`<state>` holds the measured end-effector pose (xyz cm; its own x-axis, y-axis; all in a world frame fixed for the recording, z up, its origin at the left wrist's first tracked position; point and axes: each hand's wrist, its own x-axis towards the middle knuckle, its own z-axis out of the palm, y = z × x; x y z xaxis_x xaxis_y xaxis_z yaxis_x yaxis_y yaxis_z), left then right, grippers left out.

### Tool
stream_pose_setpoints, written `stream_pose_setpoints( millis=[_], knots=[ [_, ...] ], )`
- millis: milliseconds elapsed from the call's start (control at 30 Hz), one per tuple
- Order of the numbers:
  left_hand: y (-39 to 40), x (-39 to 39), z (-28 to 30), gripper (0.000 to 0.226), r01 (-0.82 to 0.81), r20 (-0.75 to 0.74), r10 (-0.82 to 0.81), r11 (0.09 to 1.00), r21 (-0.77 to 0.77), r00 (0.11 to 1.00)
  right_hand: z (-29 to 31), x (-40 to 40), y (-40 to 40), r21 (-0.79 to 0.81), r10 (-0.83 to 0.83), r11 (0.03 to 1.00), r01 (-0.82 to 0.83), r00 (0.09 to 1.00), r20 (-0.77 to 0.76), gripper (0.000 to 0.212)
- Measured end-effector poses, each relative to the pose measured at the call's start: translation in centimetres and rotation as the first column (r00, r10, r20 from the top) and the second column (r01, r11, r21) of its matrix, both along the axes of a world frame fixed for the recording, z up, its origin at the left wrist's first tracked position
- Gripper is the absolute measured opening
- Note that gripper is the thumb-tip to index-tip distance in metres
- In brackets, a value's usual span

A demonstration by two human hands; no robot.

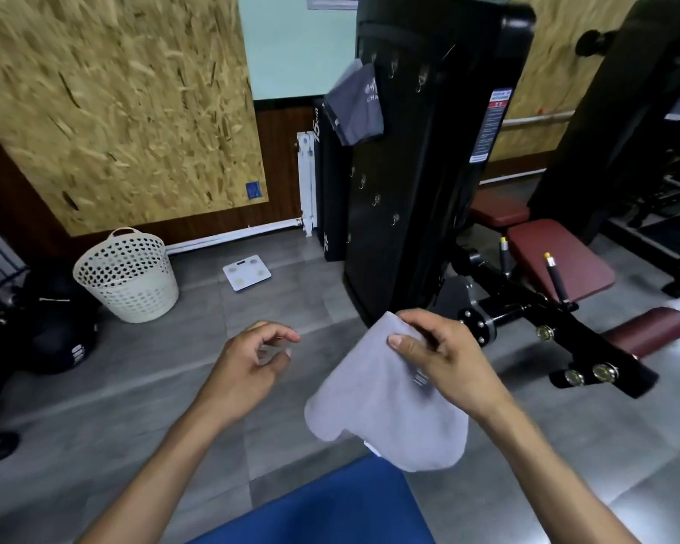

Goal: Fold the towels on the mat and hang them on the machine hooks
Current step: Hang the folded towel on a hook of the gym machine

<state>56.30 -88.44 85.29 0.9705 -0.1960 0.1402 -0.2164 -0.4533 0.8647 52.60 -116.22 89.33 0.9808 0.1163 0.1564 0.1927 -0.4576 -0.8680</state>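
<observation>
towels: 2, one light grey towel held up, one dark grey towel hung on the machine
hands: 2, left hand, right hand
hooks: at least 8 visible on the machine face, e.g. top-row hook; some too small to count surely
mat: 1, blue mat
basket: 1, white basket
scale: 1, white scale
yellow-tipped pins: 2, e.g. pin

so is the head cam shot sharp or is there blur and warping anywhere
Head view: the grey towel and the right hand pinching it are motion-smeared; the left hand is soft too. Wide-angle distortion bends the black machine. Lighting is even and dim, with no strong glare.
</observation>
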Motion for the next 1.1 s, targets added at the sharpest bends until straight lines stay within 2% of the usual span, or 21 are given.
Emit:
stream_pose_setpoints(
  millis=[100,267,433,533,600,767,900,1100],
  knots=[
    [-1.0,7.1,0.2,0.031,-0.013,-0.009,0.014,1.0,0.012,1.0,0.6,7.1,0.1,-0.118,0.0,0.993,0.016,0.992,0.128,0.014],
    [0.0,21.2,-1.5,0.025,0.017,-0.052,-0.018,1.0,-0.019,0.998,0.3,20.9,1.0,-0.071,-0.038,0.996,0.05,0.987,0.158,0.022],
    [0.9,38.4,-2.9,0.035,0.032,-0.149,-0.039,0.998,-0.05,0.988,-1.5,33.4,2.5,0.122,-0.18,0.979,0.165,0.976,0.12,0.022],
    [0.2,47.3,-2.8,0.034,0.077,-0.14,-0.077,0.997,-0.006,0.987,-2.4,39.5,3.6,0.279,-0.308,0.915,0.29,0.951,0.02,0.028],
    [-0.8,52.1,-1.6,0.03,0.097,-0.11,-0.095,0.995,0.019,0.989,-2.5,43.5,4.1,0.307,-0.356,0.888,0.343,0.934,-0.014,0.023],
    [-3.3,60.5,1.5,0.028,0.153,-0.09,-0.152,0.988,0.014,0.984,-1.5,52.4,3.8,0.34,-0.39,0.866,0.368,0.921,-0.004,0.012],
    [-5.6,67.2,3.2,0.033,0.209,-0.065,-0.207,0.978,0.017,0.976,-0.8,59.8,2.3,0.304,-0.376,0.887,0.348,0.926,0.038,0.018],
    [-10.8,75.9,6.4,0.019,0.362,-0.017,-0.362,0.932,0.005,0.932,0.6,70.4,-1.5,0.336,-0.33,0.896,0.29,0.942,0.067,0.019]
  ],
)
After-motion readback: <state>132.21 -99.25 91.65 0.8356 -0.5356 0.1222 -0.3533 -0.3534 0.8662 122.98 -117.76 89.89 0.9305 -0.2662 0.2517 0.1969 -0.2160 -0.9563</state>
